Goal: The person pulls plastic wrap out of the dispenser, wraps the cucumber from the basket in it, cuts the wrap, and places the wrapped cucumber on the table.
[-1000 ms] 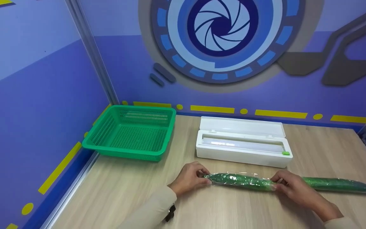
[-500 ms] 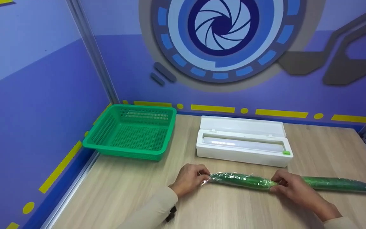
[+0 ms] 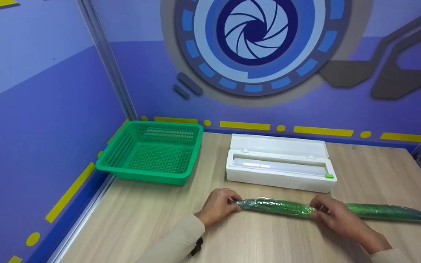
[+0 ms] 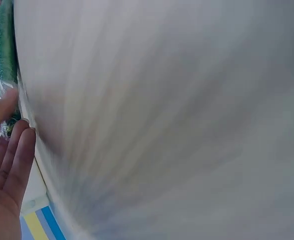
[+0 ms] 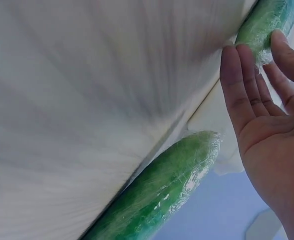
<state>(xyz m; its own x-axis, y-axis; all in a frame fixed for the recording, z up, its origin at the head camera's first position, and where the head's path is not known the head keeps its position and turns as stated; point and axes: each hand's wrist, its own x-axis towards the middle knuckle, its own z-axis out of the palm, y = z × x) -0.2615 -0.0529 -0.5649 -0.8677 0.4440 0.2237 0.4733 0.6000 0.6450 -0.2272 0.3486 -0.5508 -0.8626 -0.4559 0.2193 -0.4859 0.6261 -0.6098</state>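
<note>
A green cucumber [image 3: 280, 206] in clear plastic film lies on the table between my two hands. My left hand [image 3: 218, 206] pinches the film at its left end; the left wrist view shows thumb and fingers around that wrapped tip. At the other end, my right hand [image 3: 336, 215] holds the cucumber between thumb and fingers, also seen in the right wrist view. A second film-wrapped cucumber [image 3: 389, 212] lies to the right, partly behind my right hand. In the right wrist view this second cucumber [image 5: 161, 187] lies apart from the fingers.
A white cling film box [image 3: 278, 181] stands behind the cucumbers, lid up, with a roll inside and a green slider at its right. The green perforated basket [image 3: 144, 176] sits at the back left. Blue-purple walls close off the left and back of the wooden table [image 3: 152, 215].
Loose film at the cucumber's left end now looks drawn tighter and more twisted at my left fingers. My right fingers have shifted slightly left. Basket and box stay put.
</note>
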